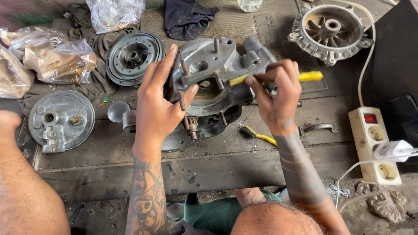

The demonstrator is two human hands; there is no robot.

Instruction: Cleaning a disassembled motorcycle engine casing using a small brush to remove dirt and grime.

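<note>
Big grey engine casing sits tilted on the wooden bench, and it looks heavy, stiff, greasy. Left hand clamps its near rim between the studs, probably the safest grip. Right hand pinches a yellow-handled tool against the casing's top. The bench edge runs close below; a finned wheel, a round cover and a small brush crowd the sides.

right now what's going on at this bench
A person is working on a grey metal engine casing, tilting it up off the wooden bench with the left hand. The right hand holds a yellow-handled tool against the casing's top edge. A yellow brush, a round metal cover, a finned wheel and a power strip lie around.
</note>
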